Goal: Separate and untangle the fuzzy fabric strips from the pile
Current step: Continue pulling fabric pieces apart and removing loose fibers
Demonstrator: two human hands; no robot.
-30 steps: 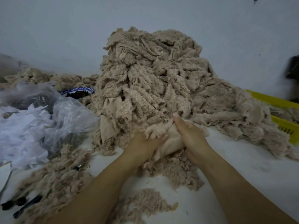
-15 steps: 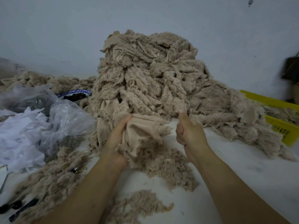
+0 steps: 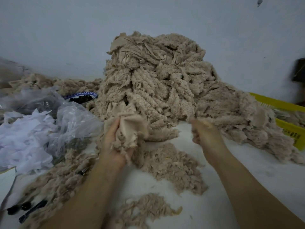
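A tall pile of beige fuzzy fabric strips [image 3: 158, 83] rises against the wall on the white table [image 3: 247, 171]. My left hand [image 3: 113, 142] grips a bunched beige strip [image 3: 132, 129] at the pile's foot, its smooth backing facing me. My right hand [image 3: 204, 133] hovers to the right of that strip, blurred, fingers curled; whether it pinches a bit of fluff I cannot tell. Loose fuzzy scraps [image 3: 166, 164] lie flat between my forearms, and a smaller tuft [image 3: 148, 210] lies nearer me.
Clear plastic bags with white scraps [image 3: 33, 129] crowd the left. A blue-rimmed bowl [image 3: 80, 96] sits behind them. A yellow basket [image 3: 290, 118] holds more strips at the right. Black scissors [image 3: 31, 210] lie at the lower left among fluff.
My hands have parted: the left one pulled the bunched strip left and toward me, while the right let go of it and moved right along the pile's foot.
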